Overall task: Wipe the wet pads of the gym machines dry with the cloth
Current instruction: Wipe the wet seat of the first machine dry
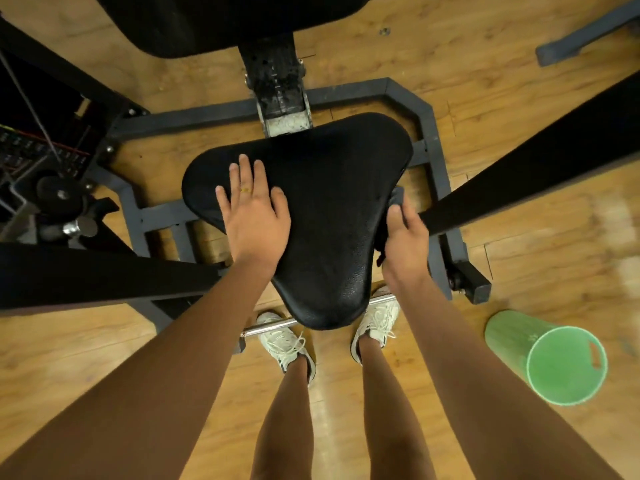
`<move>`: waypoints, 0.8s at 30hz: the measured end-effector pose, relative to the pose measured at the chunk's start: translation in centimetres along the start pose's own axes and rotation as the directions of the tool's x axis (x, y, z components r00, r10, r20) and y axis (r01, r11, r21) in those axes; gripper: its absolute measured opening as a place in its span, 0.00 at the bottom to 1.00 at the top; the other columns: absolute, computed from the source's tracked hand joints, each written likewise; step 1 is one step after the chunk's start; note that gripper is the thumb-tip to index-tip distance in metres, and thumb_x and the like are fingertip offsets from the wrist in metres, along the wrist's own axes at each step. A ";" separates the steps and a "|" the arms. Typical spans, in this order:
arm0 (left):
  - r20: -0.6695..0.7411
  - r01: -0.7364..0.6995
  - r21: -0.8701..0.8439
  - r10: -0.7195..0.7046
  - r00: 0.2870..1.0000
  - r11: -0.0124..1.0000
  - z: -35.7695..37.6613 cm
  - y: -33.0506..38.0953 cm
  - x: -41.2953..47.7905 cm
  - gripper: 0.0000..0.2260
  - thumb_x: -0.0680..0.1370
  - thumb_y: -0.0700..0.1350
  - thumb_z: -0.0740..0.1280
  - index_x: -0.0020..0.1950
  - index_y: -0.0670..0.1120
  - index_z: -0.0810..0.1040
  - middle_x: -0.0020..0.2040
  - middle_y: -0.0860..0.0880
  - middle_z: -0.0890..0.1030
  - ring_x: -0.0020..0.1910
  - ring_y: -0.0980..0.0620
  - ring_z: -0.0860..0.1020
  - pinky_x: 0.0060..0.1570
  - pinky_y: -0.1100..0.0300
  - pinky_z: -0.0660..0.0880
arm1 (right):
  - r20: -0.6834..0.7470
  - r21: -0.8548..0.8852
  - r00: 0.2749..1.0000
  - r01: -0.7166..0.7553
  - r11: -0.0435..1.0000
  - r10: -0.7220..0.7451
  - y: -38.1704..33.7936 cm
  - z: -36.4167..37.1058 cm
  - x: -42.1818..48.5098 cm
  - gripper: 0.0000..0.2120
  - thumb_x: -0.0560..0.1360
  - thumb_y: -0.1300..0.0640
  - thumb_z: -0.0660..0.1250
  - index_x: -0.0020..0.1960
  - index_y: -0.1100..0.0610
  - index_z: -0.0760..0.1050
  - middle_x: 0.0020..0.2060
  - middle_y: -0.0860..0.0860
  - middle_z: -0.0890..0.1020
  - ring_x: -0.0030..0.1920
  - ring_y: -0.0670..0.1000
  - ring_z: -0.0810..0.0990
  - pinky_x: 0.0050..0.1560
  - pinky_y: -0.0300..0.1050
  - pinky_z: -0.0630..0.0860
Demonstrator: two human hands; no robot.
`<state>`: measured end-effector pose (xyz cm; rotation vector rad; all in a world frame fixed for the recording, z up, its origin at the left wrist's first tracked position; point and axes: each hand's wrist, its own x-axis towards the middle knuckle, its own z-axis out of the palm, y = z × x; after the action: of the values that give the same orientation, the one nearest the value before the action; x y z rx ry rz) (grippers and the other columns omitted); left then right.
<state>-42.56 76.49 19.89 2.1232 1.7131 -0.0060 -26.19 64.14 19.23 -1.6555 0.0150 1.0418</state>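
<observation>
Your forearms [173, 358] reach in from 7 and 5 o'clock, bare, and meet the machine at the middle of the view. Below them your two legs end in pale laced shoes [284, 344] at 6 o'clock, standing on the wooden floor [519, 98] with a chrome bar [266, 327] running just past the toes.

Your left hand [254, 216] lies flat on the black, rounded-triangle seat pad [329, 202], palm down, fingers straight and spread, over the pad's 9 o'clock side. Your right hand [403, 237] is at the pad's 3 o'clock edge, fingers curled round a dark cloth [396, 199] that is bunched against the rim of the pad; most of the cloth is hidden by the hand and the pad edge. The hands are well apart, with the bare middle of the pad between them. Its pebbled surface shines a little, but you cannot tell whether that is water.

At 12 o'clock a second black pad, the back pad [207, 19], is cut off by the top edge. A grey steel frame [426, 116] rings the seat on the floor. At 9 o'clock sits the weight stack [34, 150], dark and blurred. At 4 o'clock a green bin [554, 362] stands on the floor, apart from the machine, its open mouth toward you.
</observation>
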 end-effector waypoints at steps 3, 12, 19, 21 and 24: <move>0.059 -0.100 0.017 0.099 0.993 0.995 0.2 -0.7 -2.6 0.26 0.84 0.54 0.48 0.81 0.45 0.52 0.82 0.48 0.49 0.80 0.50 0.44 0.78 0.48 0.42 | -0.064 0.070 0.998 0.017 0.997 -0.012 -0.3 0.8 2.0 0.20 0.83 0.57 0.57 0.74 0.51 0.66 0.67 0.55 0.76 0.66 0.56 0.75 0.67 0.56 0.72; 0.034 -0.119 0.006 0.118 0.992 0.993 0.3 -1.0 -3.7 0.26 0.84 0.54 0.48 0.81 0.46 0.53 0.81 0.49 0.50 0.80 0.51 0.45 0.78 0.49 0.42 | 0.049 -0.123 0.996 0.080 0.989 -0.075 2.1 -0.8 -2.9 0.22 0.81 0.52 0.58 0.75 0.44 0.63 0.68 0.45 0.74 0.68 0.47 0.72 0.70 0.55 0.69; 0.010 -0.123 -0.008 0.123 0.992 0.992 0.2 -1.2 -3.6 0.26 0.84 0.53 0.50 0.81 0.46 0.55 0.81 0.49 0.52 0.80 0.51 0.46 0.78 0.49 0.42 | -0.039 -0.093 0.995 0.091 0.992 -0.095 0.9 0.9 -2.0 0.23 0.81 0.53 0.59 0.75 0.47 0.64 0.66 0.45 0.76 0.66 0.46 0.74 0.71 0.51 0.68; 0.012 -0.128 -0.016 0.129 0.992 0.992 0.1 -1.1 -3.6 0.26 0.84 0.53 0.50 0.81 0.46 0.55 0.81 0.49 0.52 0.80 0.50 0.47 0.78 0.48 0.43 | 0.039 -0.163 0.995 0.095 0.982 -0.090 2.0 -0.2 -4.2 0.22 0.82 0.54 0.58 0.75 0.47 0.64 0.68 0.45 0.74 0.69 0.45 0.71 0.72 0.53 0.67; 0.011 -0.126 -0.031 0.126 0.992 0.992 0.2 -1.1 -3.7 0.26 0.84 0.53 0.50 0.81 0.46 0.55 0.81 0.48 0.53 0.80 0.50 0.47 0.78 0.48 0.43 | 0.093 -0.219 0.993 0.086 0.972 -0.067 3.7 -1.8 -6.0 0.23 0.80 0.49 0.59 0.74 0.42 0.64 0.68 0.44 0.74 0.69 0.46 0.71 0.70 0.55 0.69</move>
<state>-44.44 73.12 20.37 2.2007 1.5588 0.0411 -30.60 58.44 20.11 -1.7964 -0.2280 1.0850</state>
